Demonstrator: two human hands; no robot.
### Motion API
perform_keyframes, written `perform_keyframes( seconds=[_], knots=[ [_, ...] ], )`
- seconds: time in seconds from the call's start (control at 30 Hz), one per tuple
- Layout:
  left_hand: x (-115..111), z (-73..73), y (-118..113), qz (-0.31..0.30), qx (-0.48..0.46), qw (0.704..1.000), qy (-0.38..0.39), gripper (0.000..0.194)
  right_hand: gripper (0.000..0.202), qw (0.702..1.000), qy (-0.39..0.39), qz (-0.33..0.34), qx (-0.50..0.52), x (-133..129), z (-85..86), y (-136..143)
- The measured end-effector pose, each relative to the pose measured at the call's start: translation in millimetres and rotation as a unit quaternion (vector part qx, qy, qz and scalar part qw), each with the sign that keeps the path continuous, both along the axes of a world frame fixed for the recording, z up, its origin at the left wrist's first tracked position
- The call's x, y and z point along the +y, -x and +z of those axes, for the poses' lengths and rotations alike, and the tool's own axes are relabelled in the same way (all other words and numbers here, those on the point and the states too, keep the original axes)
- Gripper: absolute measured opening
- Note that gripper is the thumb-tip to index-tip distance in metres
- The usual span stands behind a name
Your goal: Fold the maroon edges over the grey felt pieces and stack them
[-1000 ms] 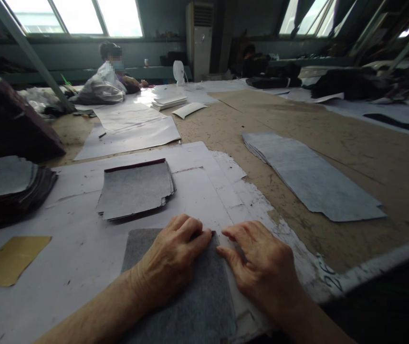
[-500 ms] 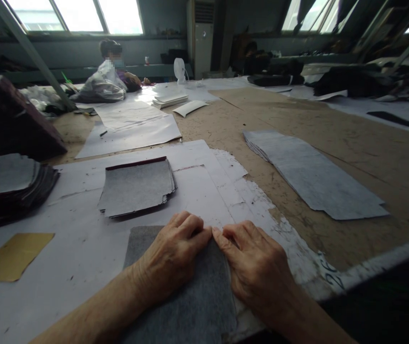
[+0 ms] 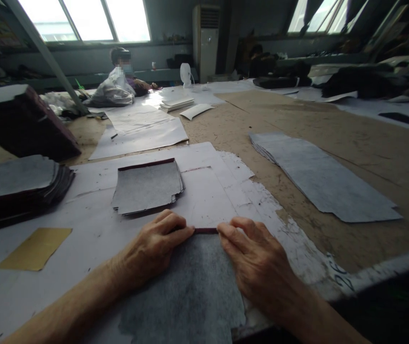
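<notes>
A grey fabric-like sheet lies in front of me on white paper, its far edge folded over into a narrow dark red strip. My left hand pinches that fold on its left part, fingers curled. At the right end of the same fold, my right hand is closed with thumb and fingertips pressed on it. Beyond my hands sits a small stack of grey pieces with a dark red folded edge along the top one. The outer ends of the fold are hidden under my fingers.
Thick stacks of grey and dark red pieces stand at the left, near a tan card. Long grey panels lie on the right. The table edge runs at lower right. A person sits at the far side.
My left hand has slid left along the edge, away from my right hand. A dark red folded strip now shows between them. The view has shifted slightly.
</notes>
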State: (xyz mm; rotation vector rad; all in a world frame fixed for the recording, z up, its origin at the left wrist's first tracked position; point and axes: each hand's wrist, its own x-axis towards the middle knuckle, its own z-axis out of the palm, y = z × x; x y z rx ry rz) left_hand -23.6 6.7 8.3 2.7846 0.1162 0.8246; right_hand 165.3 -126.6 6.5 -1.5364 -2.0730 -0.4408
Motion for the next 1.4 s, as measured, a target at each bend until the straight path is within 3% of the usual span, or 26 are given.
perform_keyframes(
  seconds=[0.4,0.53,0.67,0.77,0.93,1.07,1.2,1.3,1.4],
  knots=[
    [1.9,4.6,-0.3,-0.018,0.064,0.998,-0.018,0.03,0.03,0.986,0.087,0.139,-0.03,14.6,14.5,-11.8],
    [0.5,3.3,-2.2,-0.007,0.071,0.997,-0.014,0.03,0.03,0.976,0.14,0.166,0.02,22.2,27.4,-25.4],
    [-0.8,4.5,-3.3,-0.003,0.077,0.997,-0.018,0.03,0.034,0.959,0.209,0.189,-0.016,27.3,45.9,-31.4],
    [-1.0,5.2,-3.6,-0.004,0.083,0.996,-0.023,0.029,0.039,0.966,0.204,0.155,-0.033,28.8,49.5,-19.5],
    [-0.6,4.2,-2.9,-0.003,0.083,0.996,-0.021,0.027,0.026,0.984,0.136,0.068,-0.089,25.7,27.0,11.2],
    [0.0,3.7,-2.2,0.004,0.081,0.997,-0.019,0.027,0.03,0.988,0.074,0.075,-0.116,14.9,14.7,5.5],
    [-0.4,3.7,-2.6,0.001,0.076,0.997,-0.025,0.029,0.033,0.989,0.026,0.021,-0.142,7.4,20.7,-4.7],
    [-2.0,3.8,-4.4,0.0,0.07,0.997,-0.028,0.03,0.028,0.995,-0.007,-0.02,-0.096,14.2,24.6,6.1],
    [-1.3,3.6,-4.1,0.007,0.066,0.998,-0.021,0.029,0.026,1.0,0.017,0.005,-0.013,26.3,19.6,23.6]
  ],
)
